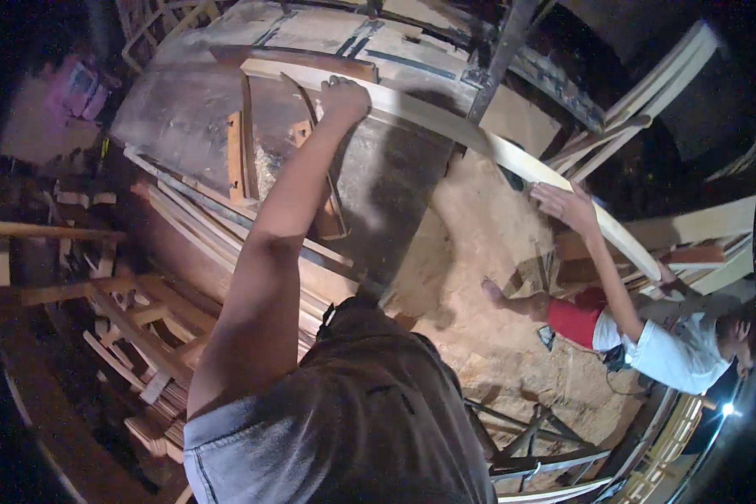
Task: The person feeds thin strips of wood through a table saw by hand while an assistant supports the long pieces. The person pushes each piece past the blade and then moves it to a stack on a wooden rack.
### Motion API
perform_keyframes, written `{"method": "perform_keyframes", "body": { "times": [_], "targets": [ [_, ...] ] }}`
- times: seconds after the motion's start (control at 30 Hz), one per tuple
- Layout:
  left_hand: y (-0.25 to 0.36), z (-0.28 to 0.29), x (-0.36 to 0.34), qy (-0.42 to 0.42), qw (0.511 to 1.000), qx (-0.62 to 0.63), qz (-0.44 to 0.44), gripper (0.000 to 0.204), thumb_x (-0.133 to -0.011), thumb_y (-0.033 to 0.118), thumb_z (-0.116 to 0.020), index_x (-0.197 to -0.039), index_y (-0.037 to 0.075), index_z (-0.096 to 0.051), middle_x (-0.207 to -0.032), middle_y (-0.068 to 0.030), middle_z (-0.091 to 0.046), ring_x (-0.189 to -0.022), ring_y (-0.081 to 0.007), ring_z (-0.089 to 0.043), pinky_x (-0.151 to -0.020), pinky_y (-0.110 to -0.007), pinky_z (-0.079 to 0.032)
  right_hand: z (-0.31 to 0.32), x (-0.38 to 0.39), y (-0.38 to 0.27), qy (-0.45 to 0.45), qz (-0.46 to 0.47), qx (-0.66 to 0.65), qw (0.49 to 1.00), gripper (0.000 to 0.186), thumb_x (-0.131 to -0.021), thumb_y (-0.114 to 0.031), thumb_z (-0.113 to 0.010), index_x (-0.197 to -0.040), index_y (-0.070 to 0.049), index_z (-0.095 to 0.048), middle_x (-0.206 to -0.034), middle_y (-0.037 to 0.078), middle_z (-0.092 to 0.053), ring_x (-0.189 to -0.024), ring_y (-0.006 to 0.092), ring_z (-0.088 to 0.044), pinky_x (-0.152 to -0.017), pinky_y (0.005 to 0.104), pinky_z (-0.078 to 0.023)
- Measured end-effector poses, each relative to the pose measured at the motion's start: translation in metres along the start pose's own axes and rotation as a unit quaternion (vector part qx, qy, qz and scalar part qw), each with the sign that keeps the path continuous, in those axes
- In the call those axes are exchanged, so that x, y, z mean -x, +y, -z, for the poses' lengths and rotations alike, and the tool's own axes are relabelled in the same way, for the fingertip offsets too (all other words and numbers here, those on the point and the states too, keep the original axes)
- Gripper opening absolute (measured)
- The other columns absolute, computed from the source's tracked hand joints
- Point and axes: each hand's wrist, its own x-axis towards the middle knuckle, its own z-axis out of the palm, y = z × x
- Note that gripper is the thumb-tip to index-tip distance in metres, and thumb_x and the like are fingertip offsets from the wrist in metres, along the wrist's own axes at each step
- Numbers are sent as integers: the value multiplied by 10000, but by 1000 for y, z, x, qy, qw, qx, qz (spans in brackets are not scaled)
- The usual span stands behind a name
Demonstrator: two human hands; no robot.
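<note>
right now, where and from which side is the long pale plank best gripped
Probably the bare stretch of the long pale plank just beyond the dark tabletop, between your left hand and the co-worker's nearer hand. Come from your own side: the plank is long and narrow, shows uncovered there, and past the tabletop there should be room underneath.

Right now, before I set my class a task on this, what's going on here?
The person's left hand, fingers curled, is on a long pale board over a dark worktable; how firm the grip is, I can't tell. The board reaches past the table's edge toward a co-worker on the right, whose hand is also on it. The person's right hand is out of view.
</note>
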Motion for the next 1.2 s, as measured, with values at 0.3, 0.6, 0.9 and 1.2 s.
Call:
{"method": "perform_keyframes", "body": {
  "times": [0.3, 0.6, 0.9, 1.2],
  "targets": [
    [-31, 18, -42, -52, 997, -23, 59, 460, -835, 286, -460, -1214, 57, -585, -1230, -112, -593, -1186, -303, -521, -1053, -494, -272, -1, 11, -5, -14, -29, 13, 999, 297, -844, -273, -502, -1062, -77, -547, -916, 130, -633, -841, 289, -625, -688, 427, -497],
    [-55, -1, -60, -70, 985, 155, -9, 429, -785, 224, -501, -1203, 173, -583, -1213, -151, -585, -1137, -337, -548, -930, -470, -440, -27, -13, -16, -44, 1, -19, 999, 295, -865, -250, -486, -1095, -72, -541, -927, 126, -643, -835, 286, -632, -680, 417, -505],
    [-49, -16, 1, -54, 993, 15, -108, 276, -785, 230, -517, -966, 111, -687, -1077, -182, -634, -1031, -317, -602, -896, -512, -440, -28, -51, -30, -76, 51, -55, 994, 295, -887, -227, -471, -1127, -68, -535, -938, 123, -652, -829, 283, -639, -672, 408, -513],
    [86, -27, 255, 32, 910, 382, -155, 520, -812, 206, -594, -1280, 15, -473, -1272, -235, -482, -1208, -383, -437, -1008, -464, -356, 25, -72, -50, -61, 72, -27, 995, 318, -905, -250, -446, -1153, -68, -527, -948, 125, -661, -827, 298, -646, -679, 407, -506]
  ]
}}
